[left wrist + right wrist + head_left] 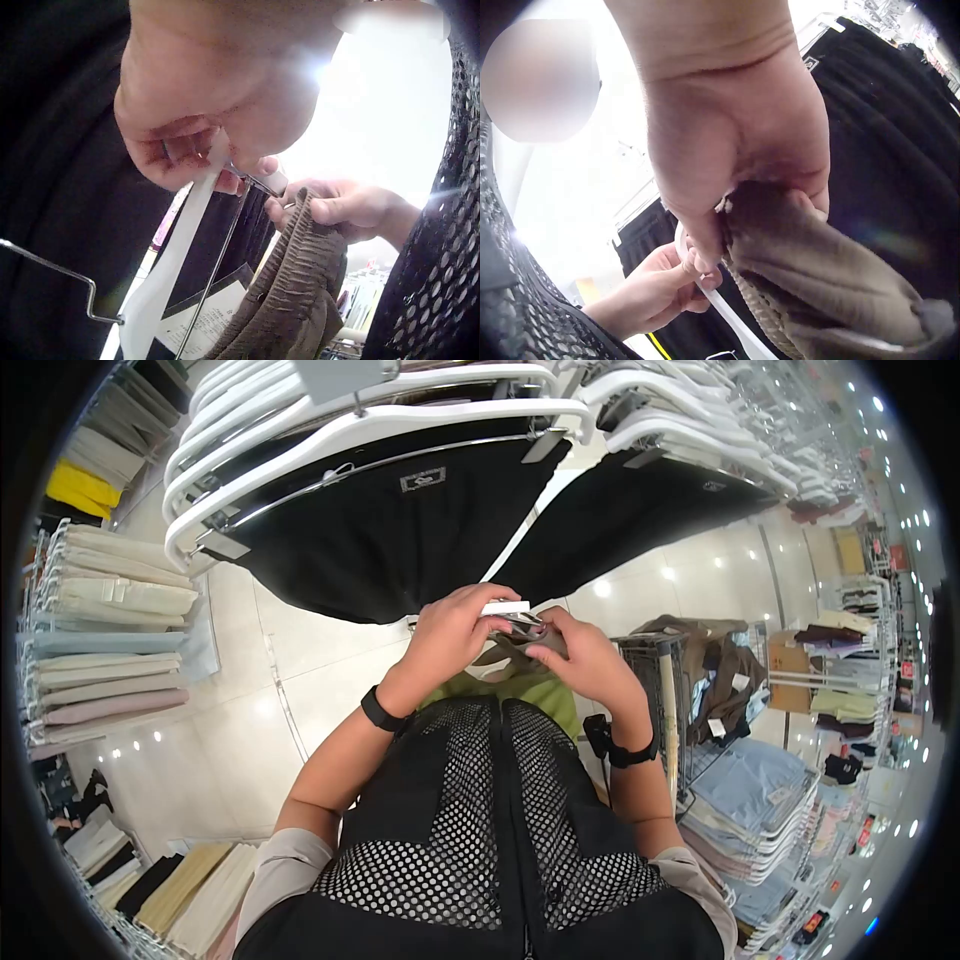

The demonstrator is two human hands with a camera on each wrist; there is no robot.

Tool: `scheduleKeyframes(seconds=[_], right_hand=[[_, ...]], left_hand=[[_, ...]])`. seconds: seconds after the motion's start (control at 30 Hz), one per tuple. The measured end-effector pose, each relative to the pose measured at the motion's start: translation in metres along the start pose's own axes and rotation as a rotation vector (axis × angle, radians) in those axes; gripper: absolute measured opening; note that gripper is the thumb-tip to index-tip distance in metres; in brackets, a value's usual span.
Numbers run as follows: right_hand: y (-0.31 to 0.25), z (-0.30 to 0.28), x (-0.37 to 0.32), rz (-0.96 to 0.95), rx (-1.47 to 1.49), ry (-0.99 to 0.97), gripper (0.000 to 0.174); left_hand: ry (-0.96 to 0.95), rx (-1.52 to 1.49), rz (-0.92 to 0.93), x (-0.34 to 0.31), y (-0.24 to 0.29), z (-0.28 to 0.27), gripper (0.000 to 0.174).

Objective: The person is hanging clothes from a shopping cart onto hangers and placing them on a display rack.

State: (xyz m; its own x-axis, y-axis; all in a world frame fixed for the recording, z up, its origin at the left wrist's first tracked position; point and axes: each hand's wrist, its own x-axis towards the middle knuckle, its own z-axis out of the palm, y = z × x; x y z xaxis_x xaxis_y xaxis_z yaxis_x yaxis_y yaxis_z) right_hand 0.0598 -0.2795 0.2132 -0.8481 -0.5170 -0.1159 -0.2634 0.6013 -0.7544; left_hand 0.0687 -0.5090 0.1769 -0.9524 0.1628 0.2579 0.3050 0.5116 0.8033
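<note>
My left hand grips a white clip hanger near one end, in front of my chest. A thin metal bar runs along the hanger, and its wire hook sticks out to the left in the left wrist view. Brown trousers with a gathered elastic waistband hang beside the bar. My right hand pinches their waistband between thumb and fingers, close to the hanger's clip end. In the right wrist view the trousers' cloth drapes down from that hand. A white printed label shows behind the bar.
Black trousers on white hangers hang from a rack just ahead. A wire cart with brown clothes stands at the right, near a stack of light blue garments. Folded pale trousers hang at the left over a tiled floor.
</note>
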Motion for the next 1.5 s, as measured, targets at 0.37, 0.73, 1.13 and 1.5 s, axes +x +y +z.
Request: scheduleKeyframes(seconds=[0.37, 0.73, 1.13, 1.5], right_hand=[[0.003, 0.013, -0.001, 0.005, -0.124, 0.351, 0.015], [0.027, -0.040, -0.018, -0.072, -0.003, 0.429, 0.013], [0.109, -0.128, -0.069, -0.049, 0.180, -0.291, 0.062], [0.201, -0.197, -0.116, -0.195, 0.627, 0.234, 0.039]], left_hand=[[-0.089, 0.260, -0.046, -0.007, 0.010, 0.027, 0.020], [-0.172, 0.205, 0.072, 0.031, 0.051, 0.060, 0.023], [-0.538, -0.233, -0.142, 0.067, 0.127, 0.105, 0.066], [-0.087, 0.207, 0.170, 0.082, 0.217, 0.114, 0.040]])
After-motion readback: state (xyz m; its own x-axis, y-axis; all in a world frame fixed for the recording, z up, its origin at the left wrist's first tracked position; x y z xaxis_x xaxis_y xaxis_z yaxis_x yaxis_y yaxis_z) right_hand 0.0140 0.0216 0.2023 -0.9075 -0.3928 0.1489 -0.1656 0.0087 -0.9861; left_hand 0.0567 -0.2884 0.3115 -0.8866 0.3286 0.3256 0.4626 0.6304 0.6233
